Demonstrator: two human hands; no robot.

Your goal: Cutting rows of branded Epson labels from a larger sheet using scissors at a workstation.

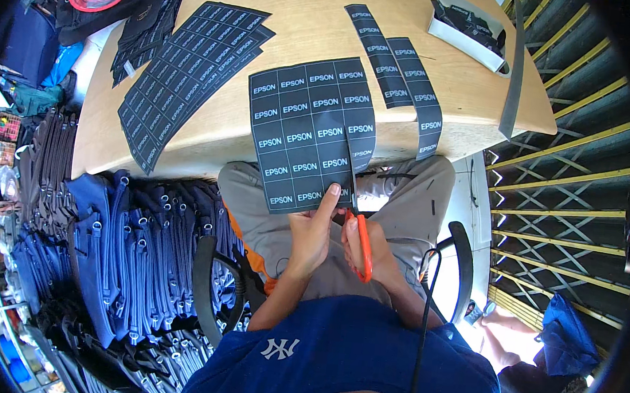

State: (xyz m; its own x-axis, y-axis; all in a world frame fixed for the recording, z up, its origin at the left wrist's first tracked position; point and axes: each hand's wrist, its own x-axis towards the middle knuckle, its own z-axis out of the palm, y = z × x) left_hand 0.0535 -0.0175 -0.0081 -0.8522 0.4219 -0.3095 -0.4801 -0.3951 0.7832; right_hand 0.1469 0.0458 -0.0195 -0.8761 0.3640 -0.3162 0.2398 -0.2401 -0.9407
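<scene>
A black sheet printed with a grid of white-lettered labels is held up at the table's near edge, above my lap. My left hand grips its lower edge, thumb pressed on the front and fingers behind. My right hand is closed around the orange handles of a pair of scissors. The scissor blades point away from me, along the line beside the sheet's rightmost column. That column bends back at its lower part, apart from the rest. Two cut label strips, one farther left and one overhanging the edge, lie to the right.
More printed black sheets lie stacked on the left of the wooden table. A white box holds black pieces at the far right, near a long dark strip. Blue straps with metal rings hang at left; a folding gate stands right.
</scene>
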